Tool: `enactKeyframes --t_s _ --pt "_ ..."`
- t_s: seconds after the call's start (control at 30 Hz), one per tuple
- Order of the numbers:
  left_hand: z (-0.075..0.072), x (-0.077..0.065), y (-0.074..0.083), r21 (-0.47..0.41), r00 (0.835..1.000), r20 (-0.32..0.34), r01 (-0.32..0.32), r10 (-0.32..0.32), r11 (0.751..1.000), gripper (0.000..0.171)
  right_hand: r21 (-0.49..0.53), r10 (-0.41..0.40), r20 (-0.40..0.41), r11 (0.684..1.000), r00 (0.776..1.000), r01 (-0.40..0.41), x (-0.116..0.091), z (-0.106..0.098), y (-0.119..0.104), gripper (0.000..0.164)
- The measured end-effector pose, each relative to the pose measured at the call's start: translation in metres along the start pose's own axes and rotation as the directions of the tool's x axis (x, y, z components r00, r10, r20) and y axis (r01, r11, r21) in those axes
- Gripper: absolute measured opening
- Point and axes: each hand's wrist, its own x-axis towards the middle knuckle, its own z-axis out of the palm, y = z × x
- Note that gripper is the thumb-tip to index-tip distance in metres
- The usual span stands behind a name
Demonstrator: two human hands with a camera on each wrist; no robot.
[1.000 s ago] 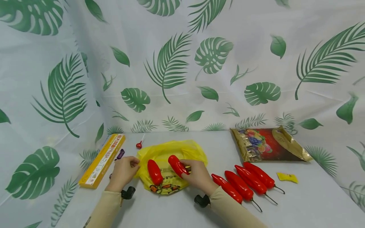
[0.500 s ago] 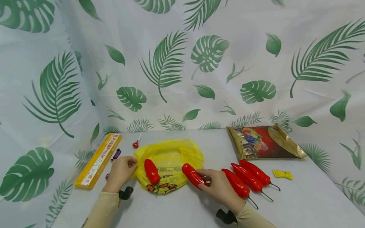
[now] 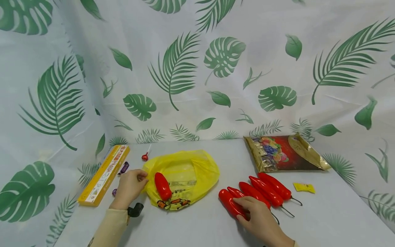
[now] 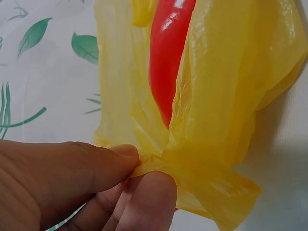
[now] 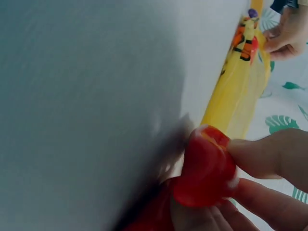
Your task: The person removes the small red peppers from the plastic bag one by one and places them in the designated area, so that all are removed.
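Note:
My left hand [image 3: 129, 188] pinches the edge of a thin yellow plastic bag [image 3: 182, 166] between thumb and finger, plainest in the left wrist view. Inside the open bag lies one red chili pepper [image 3: 163, 186], which also shows as a red pepper [image 4: 171, 53] between the folds. My right hand [image 3: 262, 221] grips another red chili pepper [image 3: 229, 204] low over the table, at the left end of a row. Several red peppers [image 3: 268, 191] with dark stems lie side by side there, partly covered by the hand. In the right wrist view, fingers surround the held pepper's blunt end [image 5: 207, 166].
A yellow box [image 3: 103, 176] lies at the left, with purple-wrapped candies [image 3: 124, 168] beside it. Behind these is a red lollipop [image 3: 145, 157]. At the back right lies a gold and red packet [image 3: 284, 154]; a small yellow wrapped piece [image 3: 303, 187] sits in front.
My right hand has carried the chili pepper rightward from over the bag to the left end of the pepper row. The left hand still pinches the bag's edge.

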Motion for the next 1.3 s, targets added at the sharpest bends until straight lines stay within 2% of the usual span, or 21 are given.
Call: enactKeyframes --t_s 0.17,0.3,0.53,0.77,0.97,1.1,1.3 --pt "0.002 -0.001 -0.003 -0.002 1.000 0.007 0.006 -0.006 1.000 0.012 -0.110 -0.046 -0.001 0.993 0.999 0.046 -0.002 0.002 0.001 0.059" --pt "0.005 -0.001 -0.004 -0.004 1.000 0.009 0.007 -0.007 1.000 0.012 -0.197 -0.046 -0.004 0.979 0.999 0.044 -0.004 0.004 -0.001 0.059" --pt "0.005 -0.001 -0.003 -0.003 1.000 0.001 0.017 -0.017 1.000 0.012 -0.228 -0.055 -0.029 0.972 0.998 0.047 -0.005 -0.001 -0.005 0.056" --pt "0.006 -0.001 -0.001 0.000 1.000 -0.001 0.010 -0.010 1.000 0.012 -0.158 -0.082 -0.074 0.985 0.994 0.069 -0.002 -0.006 -0.009 0.055" --pt "0.007 0.000 0.001 0.000 1.000 0.000 0.011 -0.011 1.000 0.012 -0.011 -0.104 -0.100 0.995 0.990 0.104 0.006 -0.003 -0.015 0.054" --pt "0.006 0.000 0.001 -0.003 1.000 0.002 0.004 -0.004 1.000 0.012 0.088 -0.151 -0.097 0.983 0.984 0.160 0.016 0.000 -0.020 0.051" --pt "0.008 0.001 0.001 -0.003 1.000 0.001 0.002 -0.002 1.000 0.012 0.194 -0.192 -0.054 0.960 0.980 0.199 0.034 0.010 -0.037 0.050"
